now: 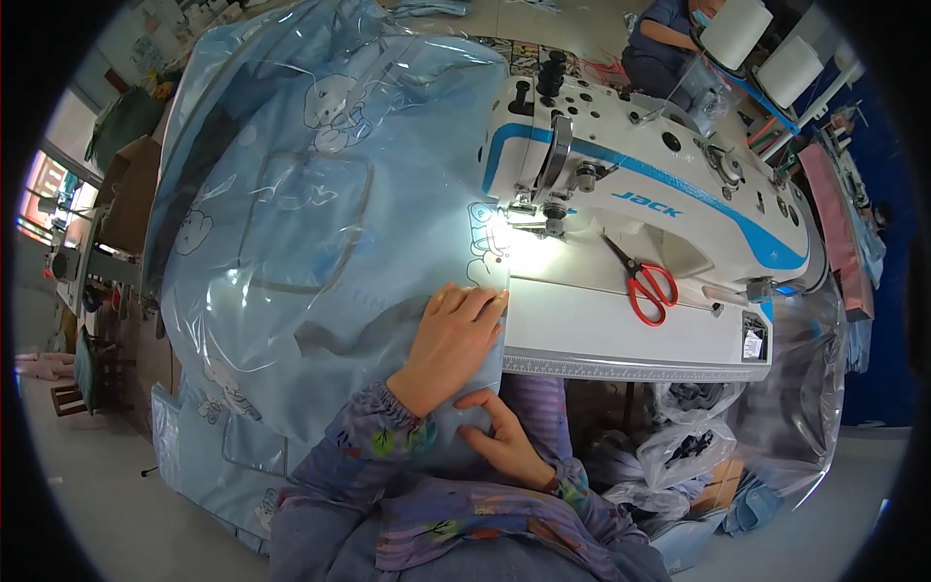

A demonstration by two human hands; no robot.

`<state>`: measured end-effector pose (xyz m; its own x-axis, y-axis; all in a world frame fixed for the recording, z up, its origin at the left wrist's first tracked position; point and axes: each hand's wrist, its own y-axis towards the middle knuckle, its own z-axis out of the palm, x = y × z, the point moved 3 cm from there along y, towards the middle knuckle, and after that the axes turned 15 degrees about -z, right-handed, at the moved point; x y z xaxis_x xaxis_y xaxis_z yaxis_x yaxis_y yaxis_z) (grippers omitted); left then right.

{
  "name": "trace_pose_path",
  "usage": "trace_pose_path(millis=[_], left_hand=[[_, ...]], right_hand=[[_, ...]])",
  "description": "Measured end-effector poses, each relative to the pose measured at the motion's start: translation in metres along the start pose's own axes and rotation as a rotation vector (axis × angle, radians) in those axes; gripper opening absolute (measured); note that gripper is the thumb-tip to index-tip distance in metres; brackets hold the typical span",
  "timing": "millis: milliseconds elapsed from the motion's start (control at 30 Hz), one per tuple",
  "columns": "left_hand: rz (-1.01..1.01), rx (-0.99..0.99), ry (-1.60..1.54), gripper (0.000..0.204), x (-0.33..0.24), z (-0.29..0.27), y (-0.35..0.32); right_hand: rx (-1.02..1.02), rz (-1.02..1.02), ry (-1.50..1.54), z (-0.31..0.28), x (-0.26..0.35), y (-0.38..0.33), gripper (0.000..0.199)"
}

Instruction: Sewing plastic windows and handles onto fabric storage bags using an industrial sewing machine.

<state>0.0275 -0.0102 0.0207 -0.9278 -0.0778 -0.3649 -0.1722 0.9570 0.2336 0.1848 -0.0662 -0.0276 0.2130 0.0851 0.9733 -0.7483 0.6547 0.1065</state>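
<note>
A large light-blue sheet (407,194) with a glossy clear surface, cartoon animal prints and a grey-edged pocket outline (310,223) spreads over the left side. Its right edge reaches the lit needle area of a white and blue sewing machine (640,184). My left hand (451,339) lies flat on the sheet beside that edge, just below the machine's presser foot (553,218). Nearer to me, my right hand (509,446) is at the sheet's hanging edge, thumb and forefinger apart. Whether it touches the sheet is hard to tell. A grey strip (364,330) lies left of my left hand.
Red-handled scissors (650,291) lie on the machine bed (611,335), right of the needle. White thread cones (737,34) stand behind the machine. Clear plastic bags (684,446) hang below the table at right. A person (664,44) sits at the far side.
</note>
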Motion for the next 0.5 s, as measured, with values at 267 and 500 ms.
trace_pose_path(millis=[267, 500], left_hand=[[0.007, -0.045, -0.019, 0.044, 0.005, 0.006, 0.021], [0.019, 0.01, -0.043, 0.045, 0.015, 0.008, 0.034]], right_hand=[[-0.201, 0.101, 0.259, -0.005, 0.007, 0.019, 0.064], [-0.259, 0.017, 0.338, -0.011, 0.023, 0.055, 0.087]])
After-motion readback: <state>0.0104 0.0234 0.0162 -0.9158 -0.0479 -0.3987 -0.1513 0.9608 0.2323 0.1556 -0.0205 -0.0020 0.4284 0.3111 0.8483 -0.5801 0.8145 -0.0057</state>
